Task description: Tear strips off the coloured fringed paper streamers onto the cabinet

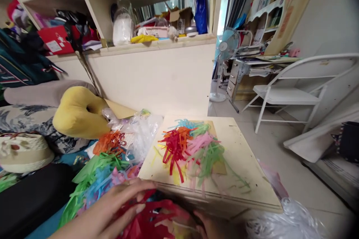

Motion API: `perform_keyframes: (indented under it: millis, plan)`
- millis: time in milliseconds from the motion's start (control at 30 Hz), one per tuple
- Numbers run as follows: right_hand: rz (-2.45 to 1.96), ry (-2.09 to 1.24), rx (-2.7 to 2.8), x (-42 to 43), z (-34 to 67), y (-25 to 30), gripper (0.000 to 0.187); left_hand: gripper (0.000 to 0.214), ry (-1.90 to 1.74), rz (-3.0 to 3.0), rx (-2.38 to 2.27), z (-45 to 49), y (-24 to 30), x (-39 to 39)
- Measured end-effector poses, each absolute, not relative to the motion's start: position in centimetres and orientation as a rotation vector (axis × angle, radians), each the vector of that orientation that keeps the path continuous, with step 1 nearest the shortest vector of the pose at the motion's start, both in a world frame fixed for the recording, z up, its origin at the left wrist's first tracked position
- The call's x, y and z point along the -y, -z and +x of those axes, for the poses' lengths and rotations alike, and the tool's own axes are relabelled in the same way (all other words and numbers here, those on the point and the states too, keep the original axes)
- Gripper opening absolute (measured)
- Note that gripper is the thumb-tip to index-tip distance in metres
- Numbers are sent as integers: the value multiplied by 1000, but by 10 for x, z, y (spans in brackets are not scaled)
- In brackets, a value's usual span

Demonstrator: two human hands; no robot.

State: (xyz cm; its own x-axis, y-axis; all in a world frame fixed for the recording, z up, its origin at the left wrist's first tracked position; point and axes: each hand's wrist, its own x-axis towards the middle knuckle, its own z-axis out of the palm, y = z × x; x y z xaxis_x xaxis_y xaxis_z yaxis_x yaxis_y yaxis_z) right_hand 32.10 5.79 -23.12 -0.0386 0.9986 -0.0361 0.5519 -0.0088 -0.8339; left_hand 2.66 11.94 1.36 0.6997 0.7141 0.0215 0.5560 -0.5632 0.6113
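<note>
My left hand (120,203) comes in from the lower left, its fingers long and slightly bent around part of a bunch of red strips (159,214). These thin, paper-like strips lie below the near edge of a pale wooden board (241,157). At the bottom edge, only the fingertips and part of my right hand (206,226) show, closed at the right side of the red bunch; some yellowish strips (182,229) mix in there. On the board rests a pile of red strips (176,145), pink strips (202,142), green strips (209,158) and blue ones.
More green strips (84,179) and orange strips (110,143) lie on the left beside clear plastic bags (144,134). A yellow cushion (78,112) is behind them. White stringy material (286,220) sits at lower right. A white folding chair (288,95) and a fan (224,48) stand farther back.
</note>
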Motion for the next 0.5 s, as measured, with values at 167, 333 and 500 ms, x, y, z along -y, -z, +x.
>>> perform_keyframes:
  millis: [167, 333, 500]
  plan:
    - [-1752, -921, 1469, -47, 321, 273, 26, 37, -294, 1901, -889, 10, 5, -108]
    - [-1602, -926, 1415, -48, 328, 239, 30, 21, -102, 1877, -649, 57, 6, -116]
    - [-1401, -1000, 1402, -39, 314, 183, 42, 16, -208, 2005, -433, 103, 31, -127]
